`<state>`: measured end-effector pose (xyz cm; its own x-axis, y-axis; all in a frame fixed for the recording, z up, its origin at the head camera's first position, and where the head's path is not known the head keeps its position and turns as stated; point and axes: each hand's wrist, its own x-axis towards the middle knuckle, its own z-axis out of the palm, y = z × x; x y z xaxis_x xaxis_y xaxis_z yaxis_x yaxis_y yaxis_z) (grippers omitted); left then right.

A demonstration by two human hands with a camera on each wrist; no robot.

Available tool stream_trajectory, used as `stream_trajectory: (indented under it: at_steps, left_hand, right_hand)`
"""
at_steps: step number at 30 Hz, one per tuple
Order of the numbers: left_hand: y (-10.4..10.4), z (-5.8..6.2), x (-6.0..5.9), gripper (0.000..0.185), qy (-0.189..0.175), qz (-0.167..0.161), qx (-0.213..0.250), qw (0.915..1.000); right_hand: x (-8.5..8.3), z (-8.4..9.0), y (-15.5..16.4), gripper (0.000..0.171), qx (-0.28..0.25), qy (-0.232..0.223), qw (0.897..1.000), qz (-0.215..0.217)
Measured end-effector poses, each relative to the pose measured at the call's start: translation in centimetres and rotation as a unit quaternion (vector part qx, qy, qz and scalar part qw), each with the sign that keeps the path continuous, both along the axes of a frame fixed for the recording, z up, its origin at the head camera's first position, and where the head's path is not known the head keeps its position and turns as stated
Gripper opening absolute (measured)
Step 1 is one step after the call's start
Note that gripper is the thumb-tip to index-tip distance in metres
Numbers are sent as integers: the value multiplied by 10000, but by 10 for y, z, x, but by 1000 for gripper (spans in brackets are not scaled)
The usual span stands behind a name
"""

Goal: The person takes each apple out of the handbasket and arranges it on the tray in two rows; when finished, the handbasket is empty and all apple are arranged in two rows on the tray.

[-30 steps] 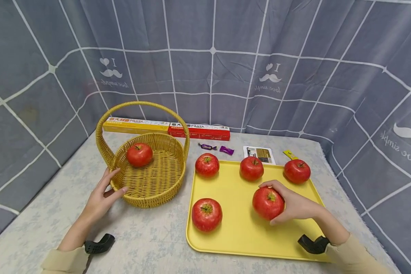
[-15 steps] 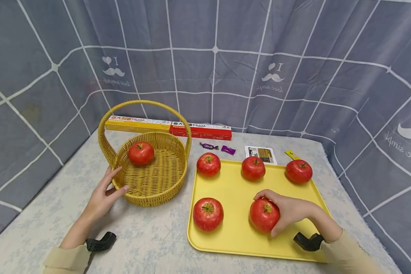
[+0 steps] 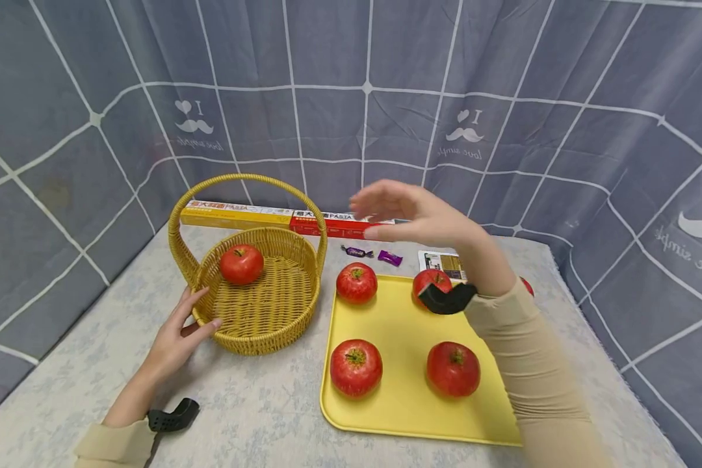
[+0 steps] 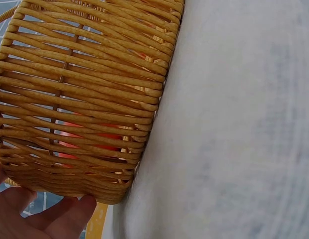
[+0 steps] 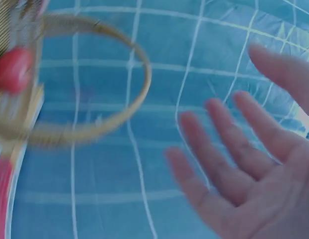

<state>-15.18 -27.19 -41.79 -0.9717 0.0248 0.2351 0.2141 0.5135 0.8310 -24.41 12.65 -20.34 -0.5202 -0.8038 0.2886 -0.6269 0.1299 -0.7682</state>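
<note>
My left hand (image 3: 172,341) rests against the near left side of a woven yellow basket (image 3: 257,331), thumb and fingers spread along its edge. In the left wrist view, fingertips touch the wicker wall (image 4: 79,104). One red apple (image 3: 242,264) lies inside the basket, toward its left. My right hand (image 3: 412,211) is in the air above the back of a yellow tray (image 3: 403,409), holding nothing; the right wrist view shows its fingers (image 5: 219,134) apart. On the tray lie several apples, including a front right one (image 3: 453,369) and a front left one (image 3: 355,368).
Two pasta boxes, yellow (image 3: 234,216) and red (image 3: 310,225), lie behind the basket. Purple candies (image 3: 390,258) and a printed packet (image 3: 433,260) are behind the tray. The basket's tall handle (image 3: 246,176) arches over it. A grey curtain (image 3: 327,123) hangs at the back.
My right hand has let go of the front right apple, leaving it on the tray, and has risen up and to the left. My left hand has stayed at the basket.
</note>
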Motion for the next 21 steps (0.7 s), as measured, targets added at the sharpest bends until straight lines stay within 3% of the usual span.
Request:
stream_trajectory:
  at_steps: [5,11,15,18,21]
  left_hand:
    - [0,0,0,66,-27,-5,-15,10000]
    - [1,1,1,66,17,-16,-28,10000]
    - [1,1,1,66,29,19,-8,10000]
    - [1,1,1,66,59,-2,4,10000]
    - [0,0,0,67,44,-11,-5,10000]
  right_hand:
    - [-12,0,-66,35,-1524,-445,9863,458]
    - [-21,-28,-129,33,-1993,-1318,9680,764]
    - [-30,-58,-162,31,-2056,-2150,9539,388]
    - [-37,-84,-180,29,-2194,-2706,9371,-226]
    - [-43,-111,-192,30,-2294,-2932,9246,-810]
